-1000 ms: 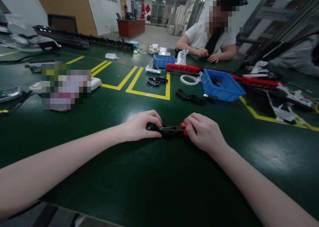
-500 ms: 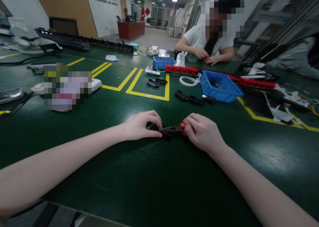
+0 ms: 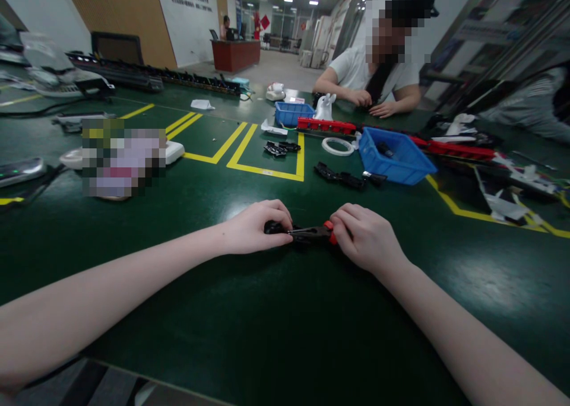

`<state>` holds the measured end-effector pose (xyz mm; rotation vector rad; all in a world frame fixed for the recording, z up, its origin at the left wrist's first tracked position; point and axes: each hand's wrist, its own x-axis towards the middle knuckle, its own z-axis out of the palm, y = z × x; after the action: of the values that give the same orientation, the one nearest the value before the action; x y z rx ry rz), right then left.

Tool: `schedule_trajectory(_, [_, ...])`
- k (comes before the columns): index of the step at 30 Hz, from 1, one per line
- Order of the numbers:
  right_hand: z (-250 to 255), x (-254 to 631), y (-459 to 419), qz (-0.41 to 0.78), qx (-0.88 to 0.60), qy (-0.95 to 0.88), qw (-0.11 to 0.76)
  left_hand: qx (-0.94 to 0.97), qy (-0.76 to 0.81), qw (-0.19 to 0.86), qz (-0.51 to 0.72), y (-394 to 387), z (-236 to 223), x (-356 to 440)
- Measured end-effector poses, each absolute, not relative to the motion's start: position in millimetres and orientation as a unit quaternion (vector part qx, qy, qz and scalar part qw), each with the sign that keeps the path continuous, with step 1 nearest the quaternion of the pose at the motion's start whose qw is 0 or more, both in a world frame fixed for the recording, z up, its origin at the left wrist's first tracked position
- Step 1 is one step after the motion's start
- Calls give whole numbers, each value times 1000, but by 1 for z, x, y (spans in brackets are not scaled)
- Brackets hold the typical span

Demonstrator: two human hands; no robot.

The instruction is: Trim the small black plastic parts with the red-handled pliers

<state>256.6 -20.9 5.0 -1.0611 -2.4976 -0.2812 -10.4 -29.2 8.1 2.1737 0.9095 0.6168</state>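
My left hand (image 3: pixel 258 227) is closed around a small black part (image 3: pixel 272 227), its thumb and fingers pinching it just above the green tabletop. Red-handled pliers (image 3: pixel 314 233) are gripped in my right hand (image 3: pixel 367 234), with their dark jaws pointing left toward my left fingertips. The jaws lie over or against the black part, but my fingers hide the exact contact. More black parts (image 3: pixel 342 175) lie on the table beyond my hands, and others (image 3: pixel 281 148) sit inside a yellow-taped outline.
A blue bin (image 3: pixel 396 162) with dark pieces stands ahead on the right, beside a white ring (image 3: pixel 337 146). Behind it runs a long red strip (image 3: pixel 327 124) near a smaller blue bin (image 3: pixel 294 114). Across the table a person (image 3: pixel 374 85) works with their hands.
My hands and the pliers hold nearly the same pose throughout. The whole view shifts slightly, and the person across the table moves their head a little.
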Motion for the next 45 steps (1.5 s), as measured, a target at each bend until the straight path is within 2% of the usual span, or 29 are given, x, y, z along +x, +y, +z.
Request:
schedule_trajectory(38, [10,262,-18,-111,-386,-894,200,835,367,307,272,-34,5,-5])
schedule_trajectory(45, [9,263,-17,-126,-377,-896,199,842,387,272,260,-33,5,-2])
